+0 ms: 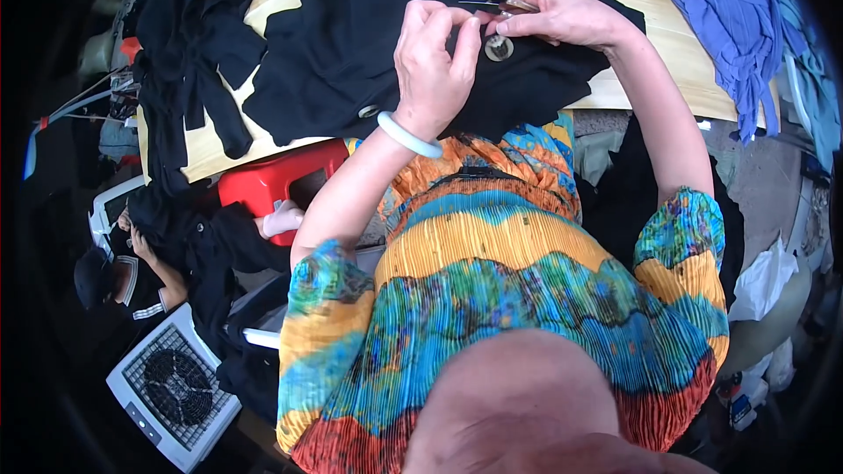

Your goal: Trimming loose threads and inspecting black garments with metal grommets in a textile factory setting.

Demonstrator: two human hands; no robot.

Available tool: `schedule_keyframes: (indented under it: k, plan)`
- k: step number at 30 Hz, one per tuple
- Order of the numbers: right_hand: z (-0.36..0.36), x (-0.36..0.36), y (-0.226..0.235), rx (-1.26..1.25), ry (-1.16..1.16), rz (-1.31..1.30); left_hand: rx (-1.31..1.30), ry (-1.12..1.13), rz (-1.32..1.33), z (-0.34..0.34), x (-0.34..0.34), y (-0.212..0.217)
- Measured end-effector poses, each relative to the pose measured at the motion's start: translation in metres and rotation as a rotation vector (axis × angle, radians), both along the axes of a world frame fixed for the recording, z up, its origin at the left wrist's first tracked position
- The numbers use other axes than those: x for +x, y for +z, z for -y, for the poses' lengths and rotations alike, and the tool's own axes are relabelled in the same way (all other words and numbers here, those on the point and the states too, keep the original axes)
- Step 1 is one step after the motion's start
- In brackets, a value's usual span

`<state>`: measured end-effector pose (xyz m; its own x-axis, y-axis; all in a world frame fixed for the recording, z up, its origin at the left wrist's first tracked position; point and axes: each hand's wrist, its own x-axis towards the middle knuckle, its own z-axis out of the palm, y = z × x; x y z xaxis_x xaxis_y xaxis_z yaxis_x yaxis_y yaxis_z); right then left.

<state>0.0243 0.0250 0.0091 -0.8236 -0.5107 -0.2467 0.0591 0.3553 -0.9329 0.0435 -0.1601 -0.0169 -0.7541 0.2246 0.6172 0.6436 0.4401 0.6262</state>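
My right hand (558, 16) holds a pair of thread snips (502, 3), its thin dark blades pointing left above a black garment (351, 44). Close to the blade tips, my left hand (432, 61) is closed in a pinch, thumb against fingertip. Whatever lies in that pinch is too small to make out. A large round button (499, 48) with a dark centre and pale rim sits on the black cloth just under my right fingers. Another button (369, 111) lies on the garment beside my left wrist, which wears a pale bangle (409, 135).
The garment spreads over a light wooden table (702, 79). More black clothing (193, 44) hangs over its left side, blue-violet cloth (711, 9) over its right. Below left are a red stool (263, 184), a boxy white fan (176, 386) and another person (140, 272) handling black cloth.
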Motion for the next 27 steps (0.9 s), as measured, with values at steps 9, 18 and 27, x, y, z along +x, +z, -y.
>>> schedule_keyframes:
  k: [9,18,27]
  plan:
    - [0.011,0.007,-0.013,-0.093,-0.069,0.049,-0.005,-0.004,0.054,-0.001,-0.006,-0.002]
    - [0.012,0.012,-0.015,-0.103,-0.244,0.052,0.919,-0.474,1.682,0.002,0.045,0.000]
    - [0.017,0.032,0.002,-0.105,-0.377,-0.004,0.947,-0.410,1.183,-0.006,0.037,-0.009]
